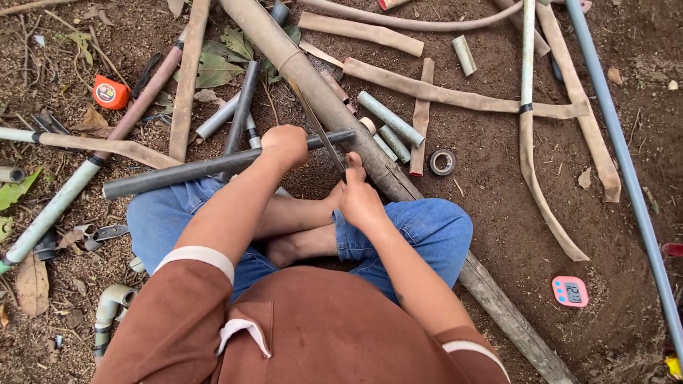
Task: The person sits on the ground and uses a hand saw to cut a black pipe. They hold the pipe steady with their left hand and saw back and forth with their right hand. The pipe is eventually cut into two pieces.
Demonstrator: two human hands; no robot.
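Bare brown dirt (498,213), littered with pipe offcuts, leaves and flat tan strips. Person sits cross-legged in jeans. Left hand (286,144) is wrapped tight round a grey pipe (178,172) that lies across the knees, pinning it. Right hand (358,199) is closed on the handle of a saw blade (316,124), blade crossing the pipe near its right end. Long wooden pole (334,114) runs diagonally underneath. Orange tape measure (111,92) upper left, pink timer (570,291) lower right, tape roll (442,162) beside the pole.
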